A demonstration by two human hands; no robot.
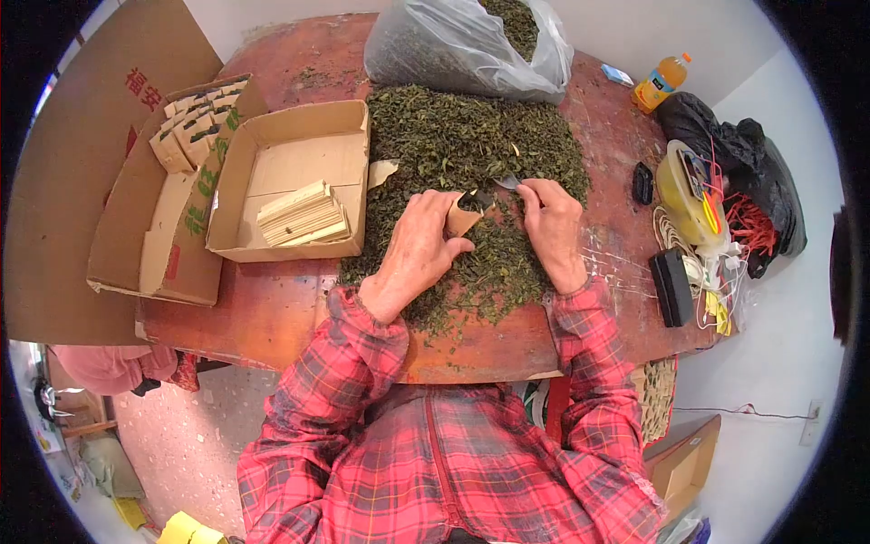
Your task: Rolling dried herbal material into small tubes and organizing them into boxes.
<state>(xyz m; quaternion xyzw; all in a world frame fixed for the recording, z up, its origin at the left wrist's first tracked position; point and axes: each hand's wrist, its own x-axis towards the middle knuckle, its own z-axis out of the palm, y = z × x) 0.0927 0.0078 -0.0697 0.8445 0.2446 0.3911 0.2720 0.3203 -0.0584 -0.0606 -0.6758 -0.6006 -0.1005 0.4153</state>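
My left hand (pixel 425 238) grips a small brown paper packet (pixel 464 217) upright, its mouth open and dark leaf showing inside. Between the thumb and fingers of my right hand (pixel 554 228) is a small metal scoop or spoon (pixel 507 181), most of its handle hidden by the hand. The scoop's tip touches a broad heap of dried green leaves (pixel 469 132), a little beyond the packet and to its right. Loose leaf also lies thinly below both hands on the red wooden table (pixel 489 343).
A shallow cardboard box (pixel 292 146) with flat paper packets (pixel 302 214) stands left, beside a longer box (pixel 153 255) of filled packets (pixel 197 122). Behind the heap sits a plastic bag (pixel 462 51) of leaves. Rightward are a drink bottle (pixel 656 85), a black case (pixel 671 287) and a yellowish tub (pixel 680 194).
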